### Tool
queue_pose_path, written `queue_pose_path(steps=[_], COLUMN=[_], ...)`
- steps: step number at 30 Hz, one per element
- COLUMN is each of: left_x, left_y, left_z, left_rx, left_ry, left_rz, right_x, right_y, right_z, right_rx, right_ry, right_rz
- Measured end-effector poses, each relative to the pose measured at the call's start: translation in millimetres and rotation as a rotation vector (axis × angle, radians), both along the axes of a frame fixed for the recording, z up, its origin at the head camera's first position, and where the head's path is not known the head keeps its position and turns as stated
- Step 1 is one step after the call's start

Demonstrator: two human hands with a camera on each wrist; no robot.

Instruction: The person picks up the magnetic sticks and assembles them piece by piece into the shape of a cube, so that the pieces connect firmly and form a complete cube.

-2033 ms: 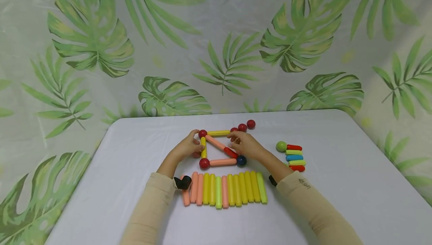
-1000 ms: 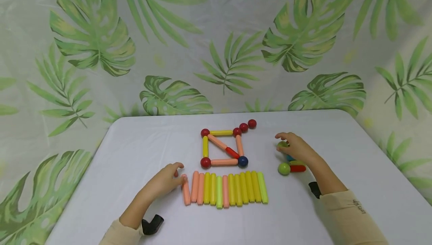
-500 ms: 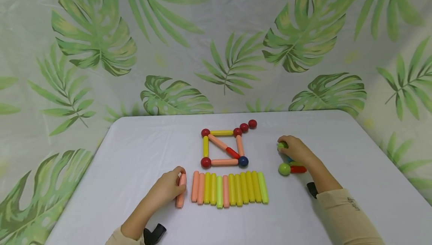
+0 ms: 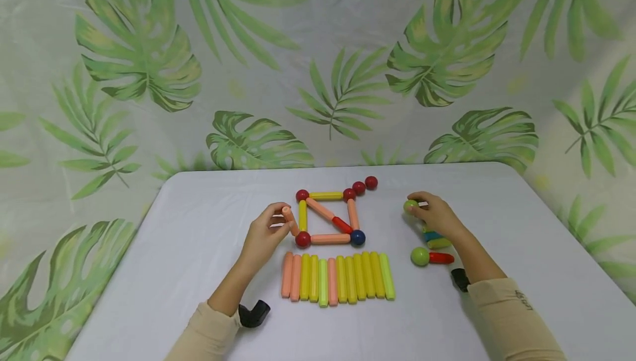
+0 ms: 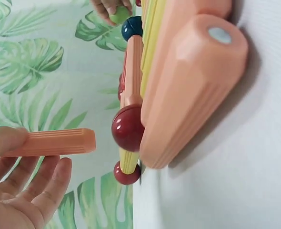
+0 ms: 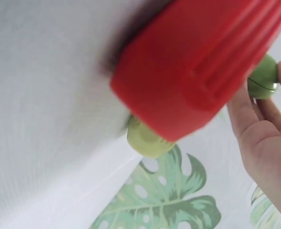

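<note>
My left hand (image 4: 262,235) pinches a salmon-pink magnetic stick (image 4: 290,218) between thumb and fingers, tilted beside the square's left side. In the left wrist view this stick (image 5: 64,141) is held off the table, its free end pointing toward a red ball (image 5: 128,128) with a gap between. At the right, my right hand (image 4: 438,216) grips a green ball (image 4: 410,206) in its fingertips. The square of yellow and salmon sticks has red balls at three corners, a blue ball (image 4: 358,238) at the fourth, and a salmon-and-red diagonal (image 4: 320,209).
A row of yellow, salmon and lime sticks (image 4: 342,279) lies in front of the square. Two extra red balls (image 4: 371,182) trail from its back right corner. Below my right hand are short blue and green sticks (image 4: 437,239), plus another green ball (image 4: 419,256) touching a red stick (image 4: 441,258).
Both hands have left the square. My left hand has taken the leftmost salmon stick from the row and brought it up beside the square. My right hand has picked up a green ball.
</note>
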State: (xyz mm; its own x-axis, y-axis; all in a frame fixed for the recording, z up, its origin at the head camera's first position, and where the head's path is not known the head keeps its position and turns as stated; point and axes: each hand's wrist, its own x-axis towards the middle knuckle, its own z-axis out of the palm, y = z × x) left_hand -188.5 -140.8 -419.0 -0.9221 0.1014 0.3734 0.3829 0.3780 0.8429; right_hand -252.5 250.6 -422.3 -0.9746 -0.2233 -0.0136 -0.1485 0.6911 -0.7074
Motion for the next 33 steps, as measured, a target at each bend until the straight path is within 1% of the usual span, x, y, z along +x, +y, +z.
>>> queue_pose_path(steps=[3, 5, 8, 11, 12, 14, 15, 17, 19, 21, 22, 24, 27, 30, 33], left_x=[-4.5, -6.3, -7.7, -9.3, -9.9, -6.0, -6.9, -8.5, -9.5, -15.0, -14.5, -13.8, -13.3, -13.3, -12.7], left_y=[7.0, 9.7, 11.7, 11.8, 11.6, 14.1, 14.8, 16.1, 17.4, 15.8, 15.5, 15.4, 15.8, 16.3, 16.5], left_z=[-3.1, -5.0, -5.5, -5.0, -5.3, 3.4, 3.4, 3.0, 3.4, -5.5, -5.7, -6.0, -6.4, -6.8, -6.6], left_rx=[-0.022, -0.03, -0.021, 0.005, 0.015, 0.032, 0.044, 0.063, 0.078, 0.09, 0.093, 0.099, 0.107, 0.101, 0.082], left_ry=[0.0, -0.009, -0.035, -0.065, -0.07, -0.092, -0.1, -0.104, -0.12, -0.123, -0.122, -0.129, -0.122, -0.109, -0.103], left_rz=[-0.012, -0.01, -0.005, -0.011, -0.017, -0.021, -0.023, -0.031, -0.034, -0.04, -0.044, -0.048, -0.057, -0.062, -0.062], right_x=[-0.1, 0.1, 1.0, 2.6, 3.7, 6.1, 7.6, 15.9, 24.6, 33.6, 37.8, 41.5, 43.9, 43.5, 41.9], right_y=[-3.2, -6.0, -12.4, -25.0, -31.0, -45.3, -53.5, -73.6, -93.5, -114.0, -123.8, -140.2, -161.7, -177.6, -187.4], right_z=[2.9, 5.3, 9.9, 17.7, 21.4, 29.7, 34.3, 49.4, 63.1, 75.4, 80.5, 83.8, 84.9, 82.6, 78.1], right_rx=[-0.03, -0.049, -0.089, -0.168, -0.198, -0.254, -0.28, -0.328, -0.349, -0.374, -0.389, -0.418, -0.47, -0.505, -0.512], right_ry=[-0.004, 0.001, 0.025, 0.057, 0.065, 0.079, 0.084, 0.087, 0.102, 0.117, 0.12, 0.123, 0.1, 0.092, 0.097], right_rz=[0.003, 0.006, 0.018, 0.043, 0.054, 0.088, 0.108, 0.15, 0.199, 0.249, 0.274, 0.324, 0.38, 0.427, 0.458])
